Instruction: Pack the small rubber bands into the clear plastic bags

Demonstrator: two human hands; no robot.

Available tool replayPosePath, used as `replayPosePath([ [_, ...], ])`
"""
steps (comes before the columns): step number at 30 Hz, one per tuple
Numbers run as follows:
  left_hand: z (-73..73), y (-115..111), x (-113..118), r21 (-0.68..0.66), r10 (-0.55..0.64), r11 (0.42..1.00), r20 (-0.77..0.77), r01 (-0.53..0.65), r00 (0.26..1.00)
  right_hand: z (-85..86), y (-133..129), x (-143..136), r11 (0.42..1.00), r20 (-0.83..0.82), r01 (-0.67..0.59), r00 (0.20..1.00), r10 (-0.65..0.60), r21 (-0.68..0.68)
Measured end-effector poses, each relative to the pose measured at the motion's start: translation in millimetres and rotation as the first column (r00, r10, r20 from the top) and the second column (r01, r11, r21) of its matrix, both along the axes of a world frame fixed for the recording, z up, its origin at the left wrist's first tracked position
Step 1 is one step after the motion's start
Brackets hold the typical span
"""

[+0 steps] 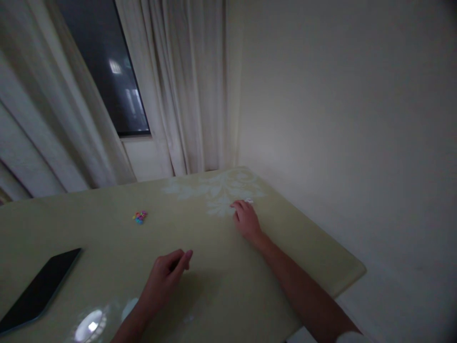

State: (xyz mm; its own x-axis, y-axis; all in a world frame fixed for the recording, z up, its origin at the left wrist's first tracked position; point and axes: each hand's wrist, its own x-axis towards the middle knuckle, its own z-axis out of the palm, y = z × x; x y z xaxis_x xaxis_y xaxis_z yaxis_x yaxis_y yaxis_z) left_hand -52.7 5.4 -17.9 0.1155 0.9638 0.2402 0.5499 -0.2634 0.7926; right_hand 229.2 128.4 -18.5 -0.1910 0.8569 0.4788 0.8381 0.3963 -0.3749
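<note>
My left hand (164, 277) hovers above the near middle of the table, its fingers curled and the thumb against the forefinger. Whatever may be inside that pinch is too small or hidden to make out. Farther off, my right hand (247, 220) reaches over the table with fingers apart and pointing left. Just behind its knuckles lies a small whitish item (249, 200), partly covered by the hand and too blurred to name. A little heap of small multicoloured pieces (140, 217) rests on the table, left of both hands and touched by neither.
A dark tablet-like slab (41, 288) lies at the left of the pale table (314, 252), which has a white leaf pattern. Round light reflections show at the near edge. Curtains (200, 95) and a dark window stand behind, and a wall (339, 119) rises on the right.
</note>
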Motion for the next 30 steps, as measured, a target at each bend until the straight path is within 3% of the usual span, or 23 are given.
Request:
replayPosePath([
  [3, 2.2, -0.2, -1.3, 0.038, -0.006, 0.999, -0.002, 0.006, 1.0, -3.9, 15.9, 26.6, 0.974, 0.077, 0.222, 0.973, -0.218, -0.048],
  [7, 2.2, 1.8, -3.1, 0.041, -0.027, 0.999, 0.003, 0.027, 1.0, -15.0, 25.0, 41.7, 0.961, 0.087, 0.242, 0.969, -0.231, -0.136],
  [14, -4.8, 3.1, -2.4, 0.029, -0.021, 0.999, -0.068, 0.023, 0.997, -14.9, 19.0, 24.4, 0.989, 0.063, 0.05, 0.997, -0.041, -0.14],
  [17, -8.9, 3.6, -3.1, 0.097, -0.017, 0.995, -0.138, 0.031, 0.99, -12.6, 2.2, 4.2, 0.978, 0.034, -0.129, 0.99, 0.136, -0.167],
  [23, -21.8, 7.0, -7.9, 0.245, 0.033, 0.969, -0.265, 0.035, 0.964, -3.1, -45.9, -37.8, 0.856, -0.034, -0.475, 0.877, 0.479, -0.203],
  [27, -29.6, 8.8, -11.6, 0.196, 0.021, 0.979, -0.334, 0.048, 0.943, 2.7, -67.5, -51.4, 0.738, -0.075, -0.634, 0.768, 0.636, -0.232],
  [30, -26.6, 8.3, -11.6, 0.149, -0.014, 0.987, -0.301, 0.062, 0.954, 2.1, -71.9, -53.6, 0.718, -0.099, -0.658, 0.749, 0.655, -0.228],
])
